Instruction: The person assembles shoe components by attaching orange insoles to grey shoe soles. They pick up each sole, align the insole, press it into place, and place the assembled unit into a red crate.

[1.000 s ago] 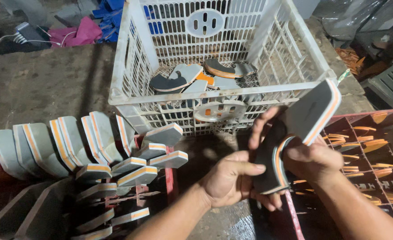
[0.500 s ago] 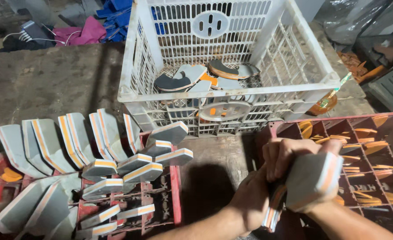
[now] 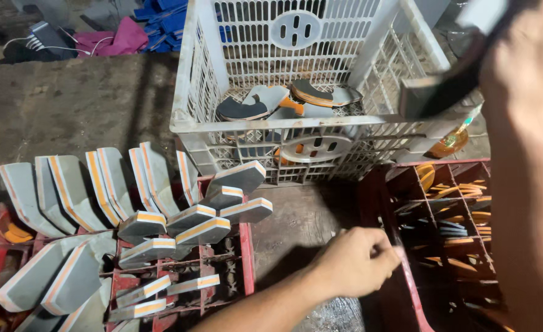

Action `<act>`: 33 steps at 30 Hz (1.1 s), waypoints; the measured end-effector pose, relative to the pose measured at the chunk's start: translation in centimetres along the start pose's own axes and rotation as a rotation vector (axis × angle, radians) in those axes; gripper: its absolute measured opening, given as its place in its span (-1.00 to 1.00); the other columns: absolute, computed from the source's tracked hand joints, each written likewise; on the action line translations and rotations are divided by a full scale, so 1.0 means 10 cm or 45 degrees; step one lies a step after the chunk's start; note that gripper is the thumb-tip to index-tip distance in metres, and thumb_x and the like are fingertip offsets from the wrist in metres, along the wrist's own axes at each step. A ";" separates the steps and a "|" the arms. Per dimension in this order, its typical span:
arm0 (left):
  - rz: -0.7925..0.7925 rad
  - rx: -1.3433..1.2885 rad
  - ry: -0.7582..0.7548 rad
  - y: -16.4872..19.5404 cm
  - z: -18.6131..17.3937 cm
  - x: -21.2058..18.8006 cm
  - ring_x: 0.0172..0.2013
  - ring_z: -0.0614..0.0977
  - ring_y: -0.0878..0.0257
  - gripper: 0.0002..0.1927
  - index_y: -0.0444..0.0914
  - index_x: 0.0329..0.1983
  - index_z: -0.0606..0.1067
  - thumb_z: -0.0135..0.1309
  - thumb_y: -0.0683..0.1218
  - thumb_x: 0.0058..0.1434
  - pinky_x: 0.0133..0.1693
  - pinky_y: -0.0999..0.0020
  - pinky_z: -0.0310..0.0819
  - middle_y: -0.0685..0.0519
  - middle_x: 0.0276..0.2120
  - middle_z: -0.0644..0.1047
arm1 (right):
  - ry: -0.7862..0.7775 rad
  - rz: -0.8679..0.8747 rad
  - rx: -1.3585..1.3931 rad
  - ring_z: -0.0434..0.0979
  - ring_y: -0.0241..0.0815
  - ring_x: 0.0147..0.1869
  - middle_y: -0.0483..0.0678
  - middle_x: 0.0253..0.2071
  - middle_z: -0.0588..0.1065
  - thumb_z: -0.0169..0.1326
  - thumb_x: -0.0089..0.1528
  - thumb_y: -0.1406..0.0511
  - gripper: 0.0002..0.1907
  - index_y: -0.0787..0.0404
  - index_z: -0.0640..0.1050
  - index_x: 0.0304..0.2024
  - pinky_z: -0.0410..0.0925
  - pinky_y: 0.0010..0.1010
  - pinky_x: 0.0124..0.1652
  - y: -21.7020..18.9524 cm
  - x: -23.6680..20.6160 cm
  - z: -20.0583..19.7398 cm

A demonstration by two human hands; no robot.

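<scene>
Your right hand [image 3: 523, 55] is raised high at the upper right, close to the camera and blurred, with its fingers wrapped around a grey shoe sole [image 3: 434, 92] that slants down and left from the hand, over the right rim of the white plastic crate [image 3: 191, 92]. Your left hand [image 3: 354, 261] is low in the middle, curled into a loose fist at the left edge of the dark red divided crate [image 3: 406, 289]; the fingers are together, but you cannot tell whether they pinch anything, because the fingertips are turned away from view. Inside that red crate, thin orange and dark cut pieces [image 3: 462, 197] lie in the compartments. Beyond your hands, the white crate stands on the ground and holds a few more soles [image 3: 271, 101], grey and dark with orange edges, lying flat on its bottom. To the left, a second red crate [image 3: 246, 246] is packed with grey soles [image 3: 99, 184] edged in orange and white stripes; some stand upright in a row along the back and others lean out at an angle near the front. At the far top left, a pink cloth [image 3: 115, 40] and blue pieces [image 3: 164, 15] lie on the dirty concrete floor [image 3: 69, 104].
</scene>
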State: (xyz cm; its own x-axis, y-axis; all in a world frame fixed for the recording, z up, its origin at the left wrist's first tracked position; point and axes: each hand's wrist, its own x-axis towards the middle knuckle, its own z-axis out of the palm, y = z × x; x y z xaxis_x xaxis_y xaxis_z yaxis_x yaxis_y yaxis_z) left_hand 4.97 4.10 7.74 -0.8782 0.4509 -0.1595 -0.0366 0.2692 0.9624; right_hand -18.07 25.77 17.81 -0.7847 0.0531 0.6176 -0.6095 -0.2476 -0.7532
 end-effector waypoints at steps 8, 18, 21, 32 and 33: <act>0.097 0.521 -0.102 -0.02 -0.05 -0.13 -0.29 0.67 -0.14 -0.70 -0.22 -0.30 0.59 0.04 0.10 0.27 -0.12 -0.06 0.54 -0.14 -0.43 0.63 | -0.080 -0.028 -1.304 0.39 -0.32 -0.34 -0.06 -0.36 0.46 0.22 0.47 0.25 -0.65 0.34 0.46 -0.31 0.25 -0.41 -0.38 0.10 0.21 0.33; 0.038 0.839 -0.255 -0.20 -0.02 -0.01 -0.22 0.68 -0.16 -0.67 -0.25 -0.21 0.59 0.08 0.09 0.20 -0.14 -0.04 0.59 -0.20 -0.27 0.63 | -0.700 0.274 -1.452 0.71 -0.20 -0.23 0.03 -0.30 0.65 0.26 0.24 0.24 -0.71 0.30 0.61 -0.08 0.49 -0.37 -0.30 -1.20 -0.95 0.91; 0.036 0.804 -0.165 -0.20 -0.03 -0.04 -0.21 0.66 -0.16 -0.68 -0.23 -0.16 0.58 0.12 0.06 0.14 -0.12 -0.05 0.57 -0.20 -0.29 0.63 | -0.631 0.334 -1.574 0.63 -0.22 -0.31 0.00 -0.37 0.66 0.27 0.15 0.26 -0.76 0.27 0.67 -0.19 0.48 -0.38 -0.30 -1.40 -1.33 0.60; -0.122 0.800 -0.281 -0.11 -0.10 -0.04 -0.18 0.67 -0.13 -0.63 -0.28 -0.15 0.59 0.13 0.12 0.24 -0.04 -0.04 0.51 -0.21 -0.28 0.64 | -0.563 0.711 -1.926 0.64 -0.20 -0.26 -0.04 -0.28 0.66 0.33 0.11 0.25 -0.75 0.16 0.69 -0.18 0.52 -0.36 -0.21 -1.15 -2.28 -0.79; -0.134 0.792 -0.277 -0.12 -0.10 -0.03 -0.17 0.67 -0.13 -0.63 -0.28 -0.14 0.60 0.13 0.12 0.24 -0.03 -0.03 0.51 -0.21 -0.27 0.64 | -0.513 0.646 -1.871 0.62 -0.19 -0.26 -0.02 -0.28 0.65 0.32 0.08 0.26 -0.73 0.19 0.68 -0.18 0.51 -0.35 -0.20 -1.16 -2.32 -0.78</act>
State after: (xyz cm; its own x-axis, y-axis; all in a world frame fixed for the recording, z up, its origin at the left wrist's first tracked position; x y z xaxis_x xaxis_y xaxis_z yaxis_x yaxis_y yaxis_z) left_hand 4.82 2.76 6.89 -0.7663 0.5395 -0.3490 0.2224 0.7322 0.6437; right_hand 6.34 34.94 10.44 -0.9953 -0.0458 0.0856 -0.0694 0.9524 -0.2969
